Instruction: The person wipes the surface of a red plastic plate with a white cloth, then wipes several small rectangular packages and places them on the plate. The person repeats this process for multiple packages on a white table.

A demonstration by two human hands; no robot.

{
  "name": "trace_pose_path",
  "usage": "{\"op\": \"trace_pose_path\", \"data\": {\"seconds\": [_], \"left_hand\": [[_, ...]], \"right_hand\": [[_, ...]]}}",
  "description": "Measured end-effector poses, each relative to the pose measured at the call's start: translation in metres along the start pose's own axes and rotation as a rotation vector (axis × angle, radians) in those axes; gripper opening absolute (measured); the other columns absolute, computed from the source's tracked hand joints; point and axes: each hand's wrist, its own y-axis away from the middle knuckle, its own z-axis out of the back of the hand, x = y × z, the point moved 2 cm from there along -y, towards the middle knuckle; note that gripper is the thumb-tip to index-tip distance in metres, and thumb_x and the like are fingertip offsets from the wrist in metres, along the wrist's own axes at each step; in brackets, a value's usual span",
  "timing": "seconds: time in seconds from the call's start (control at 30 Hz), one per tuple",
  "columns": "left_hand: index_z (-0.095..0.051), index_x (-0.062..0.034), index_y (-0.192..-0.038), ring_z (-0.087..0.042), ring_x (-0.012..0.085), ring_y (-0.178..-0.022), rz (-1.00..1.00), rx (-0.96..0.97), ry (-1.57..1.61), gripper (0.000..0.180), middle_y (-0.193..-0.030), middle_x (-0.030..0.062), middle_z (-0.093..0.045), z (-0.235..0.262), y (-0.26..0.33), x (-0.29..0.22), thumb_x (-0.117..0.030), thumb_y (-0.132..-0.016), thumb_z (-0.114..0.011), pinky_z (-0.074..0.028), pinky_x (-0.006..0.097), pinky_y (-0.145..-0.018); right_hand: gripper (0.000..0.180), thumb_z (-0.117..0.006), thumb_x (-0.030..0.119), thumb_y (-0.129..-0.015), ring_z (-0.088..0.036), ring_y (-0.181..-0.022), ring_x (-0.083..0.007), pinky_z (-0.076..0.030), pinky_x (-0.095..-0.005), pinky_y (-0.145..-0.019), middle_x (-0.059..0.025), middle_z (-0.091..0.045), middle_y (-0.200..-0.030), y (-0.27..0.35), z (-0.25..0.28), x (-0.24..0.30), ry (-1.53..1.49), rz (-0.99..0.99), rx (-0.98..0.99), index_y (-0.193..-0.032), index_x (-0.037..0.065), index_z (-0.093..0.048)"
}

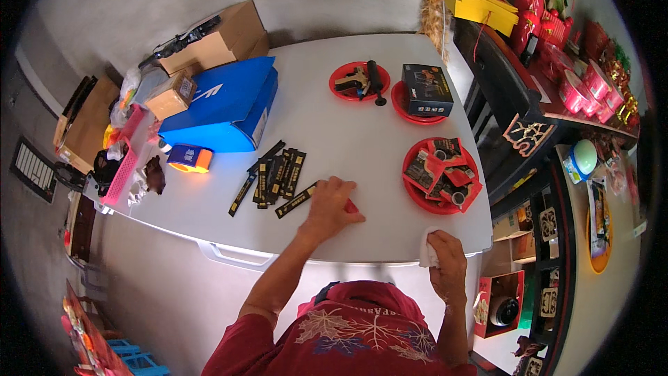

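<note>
My left hand (332, 205) is low over the white table near its front edge, fingers curled down. A bit of a small red item (350, 206) shows between its thumb and fingers; most of it is hidden. One slim black stick packet (295, 200) runs under or against the back of this hand. Several more black stick packets (275, 175) lie loosely bunched to the left. At the table's front right corner, my right hand (449, 259) is closed on a crumpled white tissue (427, 251). Beyond it, a red plate (409, 191) carries several red and black sachets (445, 167).
Farther back, one red plate (337, 92) bears dark tools, and another (399, 103) a black box (428, 89). A blue box (223, 108), cartons (223, 38) and a pink basket (122, 173) crowd the left. Dark shelving (543, 230) stands close along the right.
</note>
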Motion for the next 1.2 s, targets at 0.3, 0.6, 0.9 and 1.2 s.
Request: {"op": "trace_pose_path", "data": {"seconds": [0.3,0.6,0.9,1.2], "left_hand": [[-0.040,-0.0014,-0.131,-0.032,0.0391,-0.125,-0.060,-0.262,-0.137,0.086,-0.133,0.0232,-0.036,-0.005,0.051,-0.035,-0.054,-0.070,-0.070,-0.027,0.053,-0.102],[-0.038,-0.0021,-0.134,-0.032,0.0352,-0.129,-0.357,0.019,-0.079,0.087,-0.138,0.0180,-0.035,-0.011,0.093,-0.023,-0.045,-0.069,-0.074,-0.026,0.049,-0.105],[-0.063,-0.0018,-0.099,-0.060,0.0245,-0.092,-0.397,-0.431,0.434,0.018,-0.103,0.0115,-0.063,0.002,0.094,0.000,-0.009,-0.083,-0.066,-0.048,0.033,-0.079],[-0.049,-0.0054,-0.121,-0.058,0.0144,-0.099,0.167,-0.070,1.654,0.029,-0.110,0.0053,-0.057,-0.024,0.085,-0.015,-0.014,-0.093,-0.051,-0.047,0.026,-0.085]], "right_hand": [[0.044,-0.055,-0.010,-0.063,-0.054,-0.091,-0.0362,-0.046,-0.0428,-0.079,-0.0148,-0.059,-0.108,0.008,-0.009,0.014,0.101,-0.023,-0.079,-0.105,0.003,-0.060],[0.049,-0.053,-0.010,-0.061,-0.055,-0.096,-0.0351,-0.045,-0.0417,-0.086,-0.0149,-0.058,-0.111,0.020,-0.028,0.021,0.171,-0.085,-0.193,-0.107,0.005,-0.060],[0.059,-0.043,-0.015,-0.058,-0.056,-0.106,-0.0274,-0.041,-0.0325,-0.093,-0.0154,-0.058,-0.114,0.037,-0.055,0.043,-0.347,-0.317,-0.321,-0.113,0.003,-0.056],[0.043,-0.064,0.010,-0.066,-0.047,-0.111,-0.0268,-0.032,-0.0420,-0.089,-0.0047,-0.055,-0.122,-0.020,-0.095,0.147,0.153,0.238,-0.310,-0.109,0.015,-0.063]]}}
